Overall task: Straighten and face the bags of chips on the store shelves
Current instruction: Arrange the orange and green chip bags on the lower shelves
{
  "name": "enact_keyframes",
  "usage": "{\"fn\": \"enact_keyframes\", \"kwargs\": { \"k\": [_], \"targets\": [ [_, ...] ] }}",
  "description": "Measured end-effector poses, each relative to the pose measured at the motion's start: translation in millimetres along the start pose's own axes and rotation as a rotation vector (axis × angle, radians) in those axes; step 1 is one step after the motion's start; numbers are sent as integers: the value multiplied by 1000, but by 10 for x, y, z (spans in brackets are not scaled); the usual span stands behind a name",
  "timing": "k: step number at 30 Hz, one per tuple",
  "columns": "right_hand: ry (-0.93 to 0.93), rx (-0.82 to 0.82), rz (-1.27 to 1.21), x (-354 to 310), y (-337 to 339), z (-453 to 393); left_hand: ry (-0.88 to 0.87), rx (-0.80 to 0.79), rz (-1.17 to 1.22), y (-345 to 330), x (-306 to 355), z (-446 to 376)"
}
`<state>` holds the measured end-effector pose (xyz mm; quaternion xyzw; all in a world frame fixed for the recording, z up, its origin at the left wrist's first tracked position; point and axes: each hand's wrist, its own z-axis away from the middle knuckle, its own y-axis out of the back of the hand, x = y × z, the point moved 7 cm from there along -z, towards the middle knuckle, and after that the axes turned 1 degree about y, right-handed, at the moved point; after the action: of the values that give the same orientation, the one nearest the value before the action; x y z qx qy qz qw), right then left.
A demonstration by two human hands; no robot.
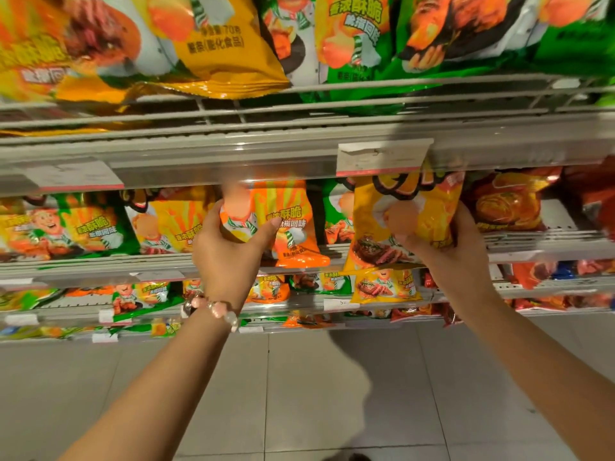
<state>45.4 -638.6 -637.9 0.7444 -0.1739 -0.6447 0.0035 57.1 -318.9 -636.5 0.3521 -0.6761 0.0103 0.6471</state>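
The shelf (299, 257) carries both bags. The yellow bag (404, 221), tilted, is gripped by right hand (452, 247) fingers (402, 241) curled round it. Left hand (229, 251) fingers (271, 224) pinch the orange bag (289, 224).

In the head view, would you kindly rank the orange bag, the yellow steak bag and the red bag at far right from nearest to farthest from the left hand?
1. Orange bag: gripped by the left hand.
2. Yellow steak bag: to the right, held by the right hand.
3. Red bag: farthest right on the same shelf.
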Motion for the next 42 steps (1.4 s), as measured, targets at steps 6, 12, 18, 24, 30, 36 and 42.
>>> {"fn": "enact_keyframes", "kwargs": {
  "k": [6, 12, 18, 24, 30, 36, 42],
  "targets": [
    [20, -21, 30, -119, -256, 2, -47, -73, -71, 512, -104, 248],
    [7, -11, 84, -256, -766, -4, -90, -92, -86, 912, -213, 419],
    [21, 100, 172, -363, -1001, 38, -100, -114, -57, 996, -311, 289],
    [-45, 174, 162, -290, -1005, 103, -68, -154, 26, 939, -349, 285],
    [-82, 185, 193, -289, -928, 138, -35, -245, 98, 820, -372, 335],
    [-116, 186, 190, -239, -809, 211, -27, -256, 121, 765, -344, 446],
    [-153, 134, 178, -154, -736, 271, 22, -209, 152, 729, -433, 619]
  ]
}}
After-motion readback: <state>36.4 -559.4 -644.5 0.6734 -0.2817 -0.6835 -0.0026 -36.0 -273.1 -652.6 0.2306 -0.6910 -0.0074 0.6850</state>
